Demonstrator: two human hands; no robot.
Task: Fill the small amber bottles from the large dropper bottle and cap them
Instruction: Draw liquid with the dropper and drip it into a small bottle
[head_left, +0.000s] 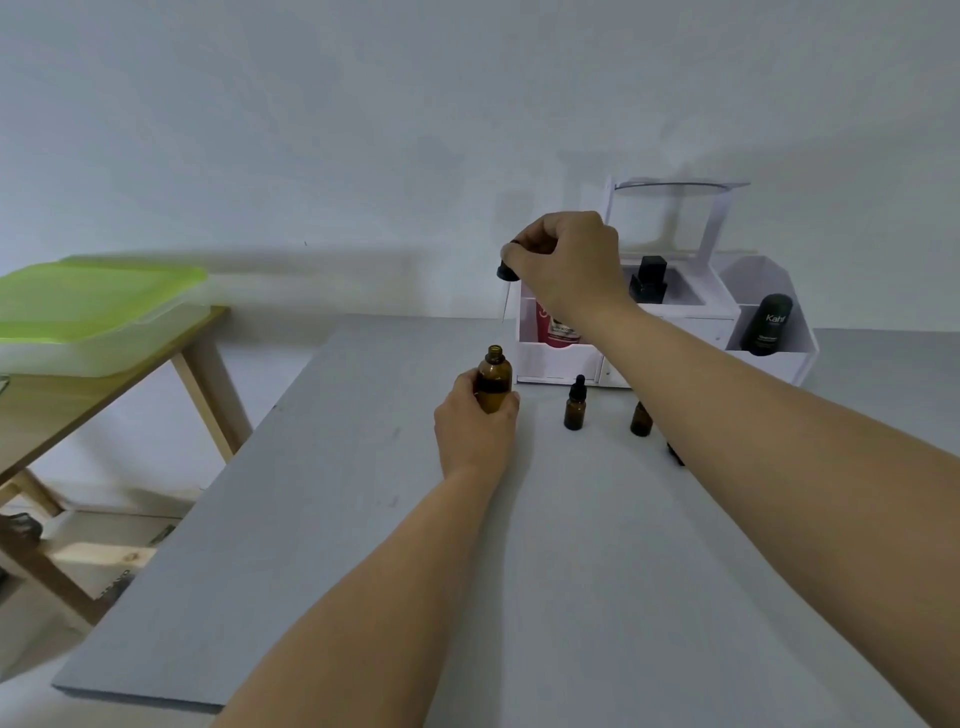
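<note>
My left hand (474, 426) grips the large amber bottle (494, 378), upright on the grey table (363, 519), its mouth uncapped. My right hand (569, 260) holds the black dropper cap (505, 271) above it; the thin glass pipette (503, 312) hangs down, its tip just above the bottle's mouth. A small amber bottle (575, 404) with a black dropper cap stands to the right. A second small amber bottle (641, 419) is partly hidden behind my right forearm, its top unseen. A small dark thing (675, 453) peeks out below that forearm.
A white organiser (670, 332) at the back of the table holds a black square bottle (649, 280), a pink tube (557, 327) and a dark round bottle (768, 325). A wooden side table (104, 395) at left carries a green-lidded box (93, 306).
</note>
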